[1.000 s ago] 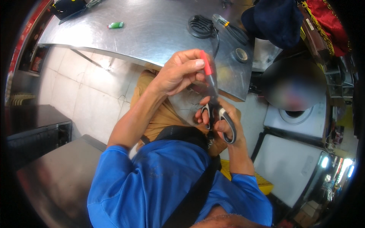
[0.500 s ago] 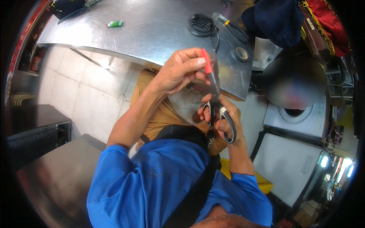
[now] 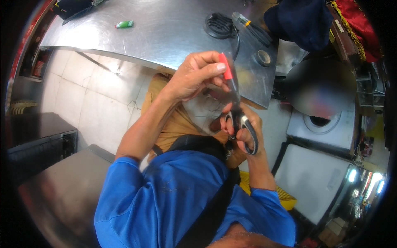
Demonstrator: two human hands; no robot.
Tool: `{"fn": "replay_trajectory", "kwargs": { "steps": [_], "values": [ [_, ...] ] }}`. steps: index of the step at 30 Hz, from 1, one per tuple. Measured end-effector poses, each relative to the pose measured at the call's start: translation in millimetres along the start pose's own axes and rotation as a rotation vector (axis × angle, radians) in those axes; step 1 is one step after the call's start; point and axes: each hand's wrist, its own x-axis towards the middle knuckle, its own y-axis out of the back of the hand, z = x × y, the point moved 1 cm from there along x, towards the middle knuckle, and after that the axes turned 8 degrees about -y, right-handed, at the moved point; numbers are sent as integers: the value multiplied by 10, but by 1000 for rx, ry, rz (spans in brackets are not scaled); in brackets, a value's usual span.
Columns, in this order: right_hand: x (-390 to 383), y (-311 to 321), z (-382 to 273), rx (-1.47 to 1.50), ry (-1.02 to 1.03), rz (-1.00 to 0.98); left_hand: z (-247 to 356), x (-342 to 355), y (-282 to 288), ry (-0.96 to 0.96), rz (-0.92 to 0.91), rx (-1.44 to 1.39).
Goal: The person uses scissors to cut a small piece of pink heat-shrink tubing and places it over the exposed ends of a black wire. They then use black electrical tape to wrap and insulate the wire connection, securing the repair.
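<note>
Between thumb and fingertips, my left hand (image 3: 197, 76) pinches a small red strip (image 3: 226, 66), its material unclear, held upright. My right hand (image 3: 249, 120) has its fingers through the black and white handles of a pair of scissors (image 3: 235, 97). The scissor blades point up and away from me. They lie right beside the strip's right edge, and blur hides whether they touch it. Both hands are raised over my lap, near the edge of the metal table (image 3: 165, 39).
On the table are a green tube (image 3: 124, 24), a coiled black cable (image 3: 219, 25), a screwdriver-like tool with a yellow band (image 3: 241, 18), a tape roll (image 3: 262, 58) and a dark blue cloth item (image 3: 298, 22). A white washing machine (image 3: 320, 131) stands at right.
The scissors' handles have come closer together, and the blades have swung nearer to the red strip. My left hand with the strip has hardly moved.
</note>
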Motion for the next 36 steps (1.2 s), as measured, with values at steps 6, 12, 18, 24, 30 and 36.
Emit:
{"fn": "replay_trajectory", "kwargs": {
  "steps": [6,12,18,24,30,36],
  "values": [
    [-48,43,18,-33,-24,19,-22,-8,22,-10,-19,21],
    [-20,-21,-50,8,-36,14,29,-20,-7,58,-2,91],
    [-16,-13,-26,90,-22,-19,71,-47,-37,118,36,126],
    [-49,86,-12,39,-56,14,15,-44,-15,121,-5,153],
    [-49,133,-269,-309,141,270,56,-86,32,76,148,238],
    [111,569,-657,-1005,227,730,255,233,611,-100,216,635]
  ]
}}
